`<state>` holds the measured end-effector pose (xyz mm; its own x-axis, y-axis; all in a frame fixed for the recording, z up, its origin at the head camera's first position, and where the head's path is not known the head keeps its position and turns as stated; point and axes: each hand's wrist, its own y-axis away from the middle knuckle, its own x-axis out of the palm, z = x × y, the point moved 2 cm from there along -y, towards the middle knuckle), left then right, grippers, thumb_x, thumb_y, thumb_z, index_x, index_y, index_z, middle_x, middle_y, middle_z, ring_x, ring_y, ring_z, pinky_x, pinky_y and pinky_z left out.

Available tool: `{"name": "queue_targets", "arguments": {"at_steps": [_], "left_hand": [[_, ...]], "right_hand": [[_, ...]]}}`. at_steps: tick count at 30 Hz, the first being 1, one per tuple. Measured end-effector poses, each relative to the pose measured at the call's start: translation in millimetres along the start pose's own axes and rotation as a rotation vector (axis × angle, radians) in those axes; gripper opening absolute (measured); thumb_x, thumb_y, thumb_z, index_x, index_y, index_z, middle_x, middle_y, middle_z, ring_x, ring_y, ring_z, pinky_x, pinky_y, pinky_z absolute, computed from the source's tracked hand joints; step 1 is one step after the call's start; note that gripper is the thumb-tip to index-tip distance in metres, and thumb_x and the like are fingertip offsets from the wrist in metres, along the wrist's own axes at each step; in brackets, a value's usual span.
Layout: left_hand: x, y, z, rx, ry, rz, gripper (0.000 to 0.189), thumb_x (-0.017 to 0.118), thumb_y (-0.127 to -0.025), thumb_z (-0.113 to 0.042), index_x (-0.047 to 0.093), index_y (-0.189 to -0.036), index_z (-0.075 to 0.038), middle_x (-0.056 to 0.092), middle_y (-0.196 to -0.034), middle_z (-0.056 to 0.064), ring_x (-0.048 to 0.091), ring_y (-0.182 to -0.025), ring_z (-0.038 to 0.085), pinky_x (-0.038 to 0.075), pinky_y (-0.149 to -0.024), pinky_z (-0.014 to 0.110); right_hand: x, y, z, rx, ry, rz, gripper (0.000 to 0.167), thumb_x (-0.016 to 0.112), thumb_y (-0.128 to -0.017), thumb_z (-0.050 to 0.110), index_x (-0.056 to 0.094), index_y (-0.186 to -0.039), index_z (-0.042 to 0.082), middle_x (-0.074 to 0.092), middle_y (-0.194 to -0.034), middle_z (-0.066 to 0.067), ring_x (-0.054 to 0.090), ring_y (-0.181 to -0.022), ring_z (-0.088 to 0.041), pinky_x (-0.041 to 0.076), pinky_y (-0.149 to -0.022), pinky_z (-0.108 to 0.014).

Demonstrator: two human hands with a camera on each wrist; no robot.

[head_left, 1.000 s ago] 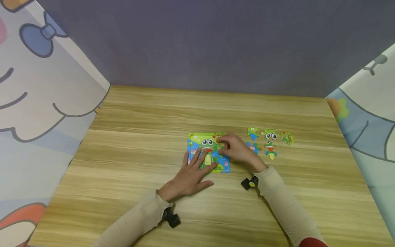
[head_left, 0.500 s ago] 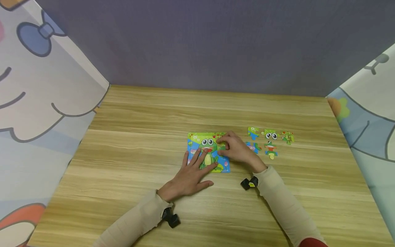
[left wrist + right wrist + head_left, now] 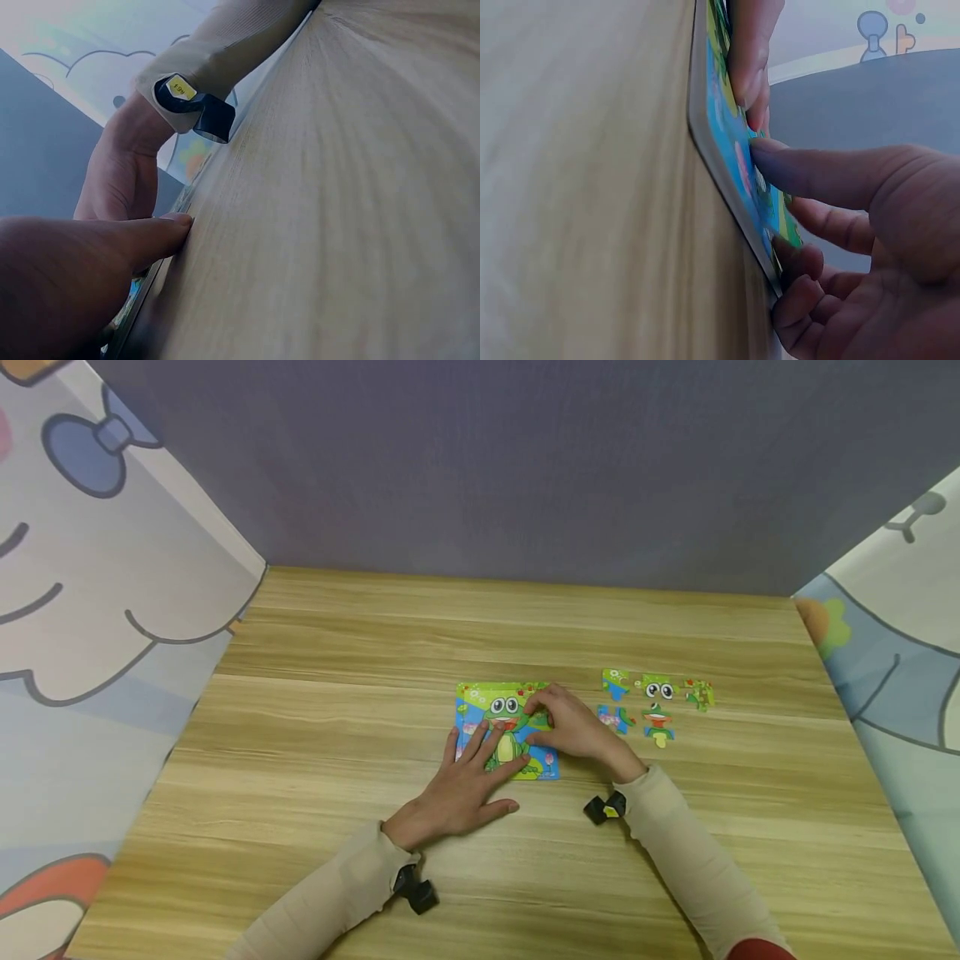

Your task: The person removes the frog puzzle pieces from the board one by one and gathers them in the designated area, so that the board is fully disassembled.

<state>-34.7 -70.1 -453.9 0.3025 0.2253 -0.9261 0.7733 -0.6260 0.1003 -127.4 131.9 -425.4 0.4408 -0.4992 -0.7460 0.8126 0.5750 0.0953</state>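
A square frog puzzle (image 3: 551, 772) with a blue and green picture lies flat on the table. Across its lower left part rests my left hand (image 3: 461, 795), fingers spread and straight, partly covering the frog's body. My right hand (image 3: 573, 725) is at the puzzle's right side with thumb and fingers bent. In the right wrist view, the thumb and fingers pinch a thin puzzle piece (image 3: 781, 223), tilted up at the surface of the board (image 3: 731, 184). Much of that piece is hidden by the fingers. The left wrist view shows the left thumb (image 3: 154, 238) low by the tabletop.
Several loose puzzle pieces lie right of the right hand, among them one with frog eyes (image 3: 658, 689) and one with a mouth (image 3: 658, 724). A grey panel (image 3: 495, 468) stands behind the wooden table (image 3: 337, 635). Cartoon-printed panels flank both sides.
My right hand has shifted slightly toward me along the puzzle's right side, its thumb now lower on the board. The left hand and the loose pieces have stayed where they were.
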Motion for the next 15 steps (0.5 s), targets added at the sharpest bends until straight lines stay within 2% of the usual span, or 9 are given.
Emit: {"name": "queue_targets", "arguments": {"at_steps": [3, 10, 15], "left_hand": [[-0.1, 0.1, 0.0, -0.002, 0.004, 0.001, 0.064, 0.048, -0.101, -0.056, 0.033, -0.158, -0.031, -0.001, -0.170, 0.015, -0.003, -0.158, 0.039, 0.002, -0.118, 0.074], [0.1, -0.1, 0.0, -0.003, -0.001, 0.002, 0.064, 0.048, -0.101, -0.056, 0.033, -0.157, -0.031, -0.001, -0.170, 0.015, -0.002, -0.158, 0.038, 0.002, -0.118, 0.074], [0.0, 0.3, -0.1, -0.004, -0.002, -0.003, 0.064, 0.048, -0.100, -0.056, 0.034, -0.157, -0.031, 0.000, -0.170, 0.015, -0.002, -0.158, 0.038, 0.002, -0.118, 0.074]], "right_hand": [[-0.8, 0.4, -1.3, -0.019, -0.025, -0.001, 0.032, 0.080, -0.085, 0.016, 0.065, -0.112, 0.007, 0.064, -0.107, -0.009, 0.050, -0.081, -0.016, 0.044, -0.076, -0.030], [-5.8, 1.3, -6.0, -0.080, -0.101, 0.011, 0.024, 0.074, -0.090, 0.010, 0.068, -0.113, 0.005, 0.068, -0.100, -0.010, 0.048, -0.070, -0.010, 0.044, -0.066, -0.025], [-11.1, 2.4, -8.6, -0.121, -0.151, 0.029, 0.022, 0.066, -0.094, 0.003, 0.069, -0.115, 0.004, 0.071, -0.106, -0.011, 0.055, -0.081, -0.012, 0.047, -0.073, -0.025]]}}
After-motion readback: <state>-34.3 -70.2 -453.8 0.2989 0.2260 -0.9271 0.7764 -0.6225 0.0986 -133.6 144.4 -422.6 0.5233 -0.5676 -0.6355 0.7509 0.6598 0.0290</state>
